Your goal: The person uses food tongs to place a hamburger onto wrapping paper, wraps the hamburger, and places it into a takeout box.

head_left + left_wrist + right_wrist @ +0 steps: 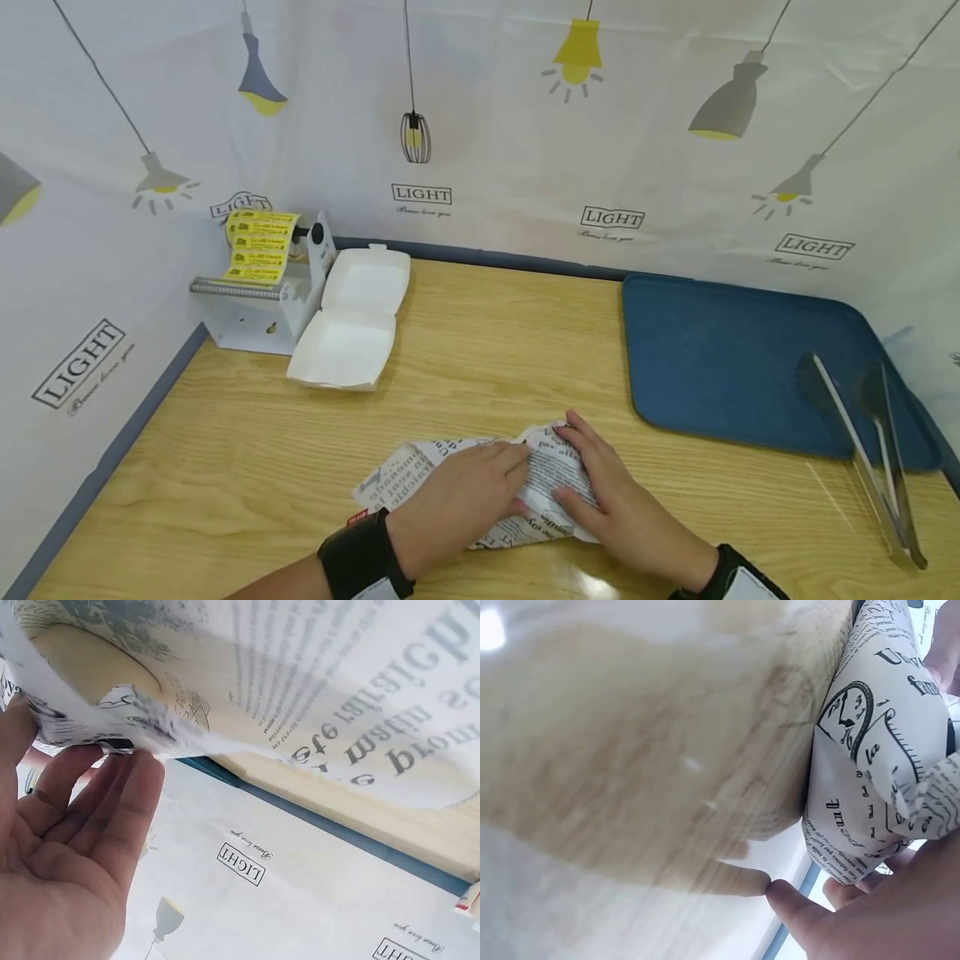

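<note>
A sheet of newsprint-patterned wrapping paper (pixel 558 471) is folded around something on the table, its loose flap (pixel 397 479) spreading to the left. Inside the fold, the left wrist view shows a pale, smooth, rounded thing (pixel 90 664), like a bun; most of it is hidden. My left hand (pixel 457 500) lies over the middle of the bundle, fingers and thumb gripping the paper. Around the bundle's right end curls my right hand (pixel 626 508), thumb on the near side and fingers on the far side. In the right wrist view, a fingertip (pixel 784 896) touches the tabletop.
At the back left stand a label dispenser (pixel 262 308) with a yellow roll and an opened white clamshell box (pixel 345 346). On the right lies a blue tray (pixel 720 358), with metal tongs (pixel 862 467) reaching over its front edge. A printed curtain (pixel 495 125) encloses the table.
</note>
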